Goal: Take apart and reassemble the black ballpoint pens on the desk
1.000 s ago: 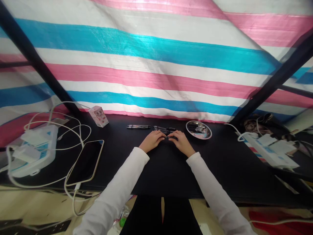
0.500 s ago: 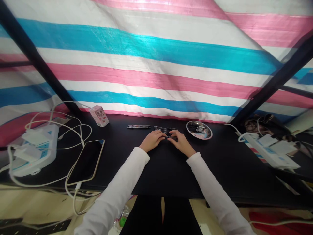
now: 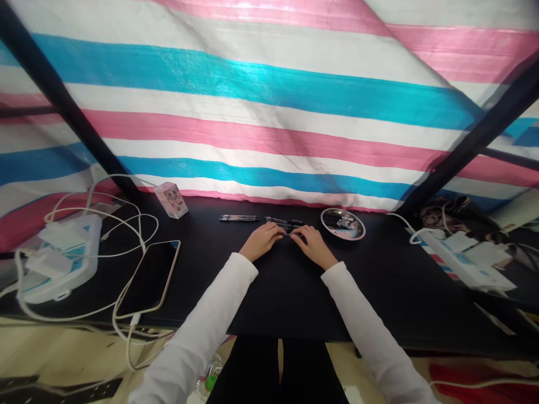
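My left hand (image 3: 263, 239) and my right hand (image 3: 312, 245) are close together over the middle of the black table (image 3: 286, 297). Their fingertips are closed around the two ends of a dark pen (image 3: 288, 234), largely covered by the fingers. Just behind the hands lie several black and clear pens (image 3: 278, 220), side by side. To their left is a separate small row of similar pens (image 3: 239, 217). A round metal dish (image 3: 357, 229) right of my right hand holds several dark pen-like pieces.
A small pink box (image 3: 172, 200) stands at the back left. A phone (image 3: 149, 278) on a charging cable lies at the left, beside a white power strip box (image 3: 63, 258) and looped cables. Another power strip (image 3: 471, 261) is at the right. A striped sheet (image 3: 269, 129) hangs behind.
The fingers of my right hand have shifted slightly down and curled in at the pen. My left hand has barely moved, and the other things stay in place.
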A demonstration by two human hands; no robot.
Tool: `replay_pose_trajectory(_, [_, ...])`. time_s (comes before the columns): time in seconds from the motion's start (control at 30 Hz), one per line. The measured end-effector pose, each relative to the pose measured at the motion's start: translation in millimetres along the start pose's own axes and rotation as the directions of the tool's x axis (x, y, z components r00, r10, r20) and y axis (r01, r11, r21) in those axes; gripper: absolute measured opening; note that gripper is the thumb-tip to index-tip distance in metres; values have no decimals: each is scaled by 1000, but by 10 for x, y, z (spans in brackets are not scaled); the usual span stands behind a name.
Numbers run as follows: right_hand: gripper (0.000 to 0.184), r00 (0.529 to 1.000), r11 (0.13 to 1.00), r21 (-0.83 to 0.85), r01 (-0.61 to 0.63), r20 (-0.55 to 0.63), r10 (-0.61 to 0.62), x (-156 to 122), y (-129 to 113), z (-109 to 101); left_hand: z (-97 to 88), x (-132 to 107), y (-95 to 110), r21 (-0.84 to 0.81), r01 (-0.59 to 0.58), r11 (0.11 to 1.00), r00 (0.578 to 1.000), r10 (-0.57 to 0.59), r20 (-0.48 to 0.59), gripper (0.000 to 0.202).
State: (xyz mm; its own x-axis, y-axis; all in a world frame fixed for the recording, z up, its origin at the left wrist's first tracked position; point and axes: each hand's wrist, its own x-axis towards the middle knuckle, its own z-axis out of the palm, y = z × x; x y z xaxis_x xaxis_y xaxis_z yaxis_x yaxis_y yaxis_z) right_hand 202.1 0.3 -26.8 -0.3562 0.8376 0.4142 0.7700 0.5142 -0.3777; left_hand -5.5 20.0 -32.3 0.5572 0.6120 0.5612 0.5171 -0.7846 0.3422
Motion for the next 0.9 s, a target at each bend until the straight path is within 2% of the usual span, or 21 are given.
replay_pose_trajectory(0.1, [19,999,999,35,7,-33,-6,-7,-6,-17,3,-5,-13,9,7,1000,1000,-7,3,18])
replay_pose_trajectory(0.27, [13,1000,999,41,16,-24,-15,-5,9,-17,-4,-2,-6,26,14,1000,1000,-14,2,18])
replay_pose_trajectory(0.47, [29,1000,999,-49,2,27,0,-4,24,8,-9,2,25,23,21,1000,999,-22,23,20])
replay_pose_trajectory(0.57, [19,1000,1000,-22,0,11,0,-7,9,-3,-9,-3,18,9,31,999,999,-31,22,20])
replay_pose_trajectory(0.9, [8,1000,999,35,17,0,-17,-2,17,-25,14,-1,5,14,34,999,998,-35,45,20])
